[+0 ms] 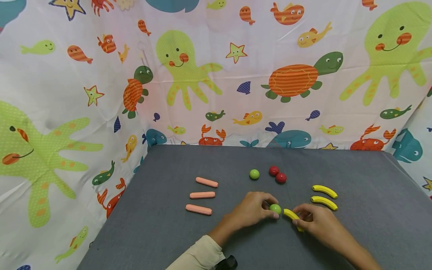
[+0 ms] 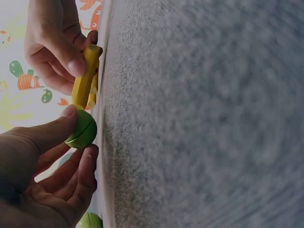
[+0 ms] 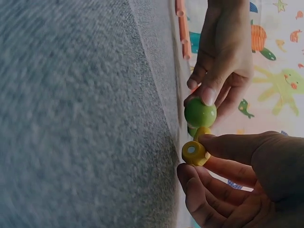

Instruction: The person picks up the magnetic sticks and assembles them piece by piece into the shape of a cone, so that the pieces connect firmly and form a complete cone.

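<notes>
Between thumb and fingertips, my left hand [image 1: 254,209] pinches a small glossy green ball [image 1: 275,209] low over the grey table. The left wrist view shows a groove running around this ball [image 2: 81,129]. Just to its right, my right hand [image 1: 322,222] pinches a yellow toy banana [image 1: 291,215] near its lower end. The banana's upper end points at the ball, a narrow gap apart in the head view. A pale round spot marks the end face of the banana [image 3: 192,149] in the right wrist view.
Two more toy bananas [image 1: 324,203] lie beyond my right hand. Another green ball [image 1: 254,174] and two red balls [image 1: 281,177] sit farther back. Three pink toy sausages [image 1: 202,195] form a column at left. A sea-animal print curtain [image 1: 209,75] hangs behind the grey table [image 1: 152,232].
</notes>
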The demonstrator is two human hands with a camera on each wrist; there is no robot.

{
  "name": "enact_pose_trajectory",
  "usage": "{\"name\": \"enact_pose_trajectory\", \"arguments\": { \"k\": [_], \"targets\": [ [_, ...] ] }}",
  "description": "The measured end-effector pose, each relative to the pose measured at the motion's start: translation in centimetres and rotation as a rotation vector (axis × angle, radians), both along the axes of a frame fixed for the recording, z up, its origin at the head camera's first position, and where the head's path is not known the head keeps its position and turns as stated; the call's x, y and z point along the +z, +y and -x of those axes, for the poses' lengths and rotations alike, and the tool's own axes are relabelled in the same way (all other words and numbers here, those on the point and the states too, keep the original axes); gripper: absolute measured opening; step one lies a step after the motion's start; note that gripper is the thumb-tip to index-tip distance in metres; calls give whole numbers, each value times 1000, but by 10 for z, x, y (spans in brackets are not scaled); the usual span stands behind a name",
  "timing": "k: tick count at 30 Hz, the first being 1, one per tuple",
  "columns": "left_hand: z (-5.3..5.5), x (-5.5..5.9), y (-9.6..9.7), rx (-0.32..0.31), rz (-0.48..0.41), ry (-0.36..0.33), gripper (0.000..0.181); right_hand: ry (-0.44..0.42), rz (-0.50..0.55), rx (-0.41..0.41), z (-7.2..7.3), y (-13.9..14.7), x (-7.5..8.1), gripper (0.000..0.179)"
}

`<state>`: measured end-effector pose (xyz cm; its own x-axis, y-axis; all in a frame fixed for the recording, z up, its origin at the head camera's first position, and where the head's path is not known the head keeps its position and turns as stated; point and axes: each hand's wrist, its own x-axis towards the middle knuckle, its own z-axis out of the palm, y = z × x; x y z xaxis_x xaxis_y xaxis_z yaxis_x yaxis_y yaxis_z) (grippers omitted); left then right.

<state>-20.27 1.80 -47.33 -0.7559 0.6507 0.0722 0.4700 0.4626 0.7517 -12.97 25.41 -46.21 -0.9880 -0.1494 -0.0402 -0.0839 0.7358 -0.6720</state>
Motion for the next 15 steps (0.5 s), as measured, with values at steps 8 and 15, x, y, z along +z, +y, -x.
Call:
{"name": "enact_pose_trajectory", "arguments": {
  "k": [8, 15],
  "targets": [
    [-1, 1, 2, -25, 50, 39, 32, 3, -16, 11, 0, -3, -2, 21],
    [-3, 1, 2, -53, 72, 62, 36, -39, -28, 5, 0, -3, -2, 22]
  ]
}}
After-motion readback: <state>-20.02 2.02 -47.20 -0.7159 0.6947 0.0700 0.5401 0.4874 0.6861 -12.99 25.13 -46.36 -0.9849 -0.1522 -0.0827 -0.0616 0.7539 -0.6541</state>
